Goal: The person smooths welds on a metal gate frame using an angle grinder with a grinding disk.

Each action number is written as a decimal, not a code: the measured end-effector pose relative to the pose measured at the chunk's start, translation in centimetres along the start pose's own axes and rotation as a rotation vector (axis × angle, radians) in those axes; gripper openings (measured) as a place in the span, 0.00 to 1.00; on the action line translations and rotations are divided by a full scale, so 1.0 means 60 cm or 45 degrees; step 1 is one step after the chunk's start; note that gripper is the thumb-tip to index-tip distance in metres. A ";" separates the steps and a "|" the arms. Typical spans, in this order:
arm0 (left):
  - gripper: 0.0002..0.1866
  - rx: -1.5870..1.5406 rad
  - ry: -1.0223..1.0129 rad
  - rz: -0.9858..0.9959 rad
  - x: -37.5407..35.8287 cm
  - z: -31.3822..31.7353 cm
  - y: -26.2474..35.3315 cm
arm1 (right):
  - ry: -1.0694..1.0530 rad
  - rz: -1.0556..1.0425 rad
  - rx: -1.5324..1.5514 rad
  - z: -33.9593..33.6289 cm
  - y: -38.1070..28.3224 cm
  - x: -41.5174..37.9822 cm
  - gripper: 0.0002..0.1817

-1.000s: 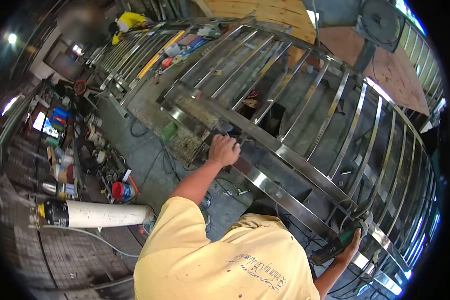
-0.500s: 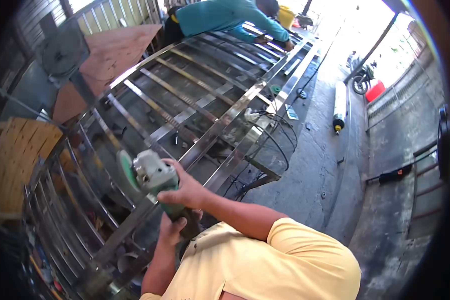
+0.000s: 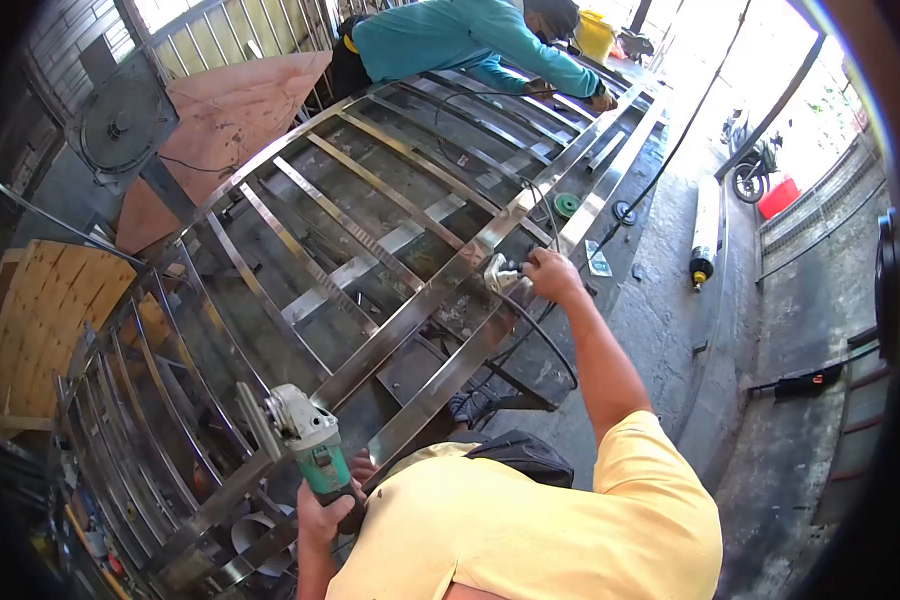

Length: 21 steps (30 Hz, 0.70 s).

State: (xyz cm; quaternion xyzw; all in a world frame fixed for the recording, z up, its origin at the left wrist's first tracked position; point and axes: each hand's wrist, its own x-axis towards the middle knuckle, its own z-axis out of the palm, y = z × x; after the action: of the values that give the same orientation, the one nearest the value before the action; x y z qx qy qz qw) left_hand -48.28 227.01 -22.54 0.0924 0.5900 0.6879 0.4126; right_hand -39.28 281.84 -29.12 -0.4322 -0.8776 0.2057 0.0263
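Green-and-silver angle grinder (image 3: 322,455) tilts above the ladder-like shiny metal frame (image 3: 400,332), its lower body wrapped in the left hand (image 3: 320,512); the right arm (image 3: 610,360) stretches nearly straight, right hand (image 3: 555,276) pinching the black end of a silver-grey metal tool (image 3: 497,273)

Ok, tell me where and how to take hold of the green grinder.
Probably best to grip the grinder by its green body, coming from the side of the yellow shirt: the narrow body slants back that way, while the disc sits at the far end, beside the metal head. The left hand holds the darker rear part.
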 end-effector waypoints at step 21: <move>0.42 0.201 0.790 -0.074 -0.104 0.116 -0.164 | -0.616 -0.727 -0.111 0.089 0.164 0.225 0.26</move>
State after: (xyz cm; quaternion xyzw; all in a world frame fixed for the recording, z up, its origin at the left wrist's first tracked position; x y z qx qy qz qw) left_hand -35.49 227.55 -27.02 -0.1070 0.7417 0.6231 0.2241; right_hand -41.56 295.78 -39.57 -0.1095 -0.9515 0.2487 -0.1440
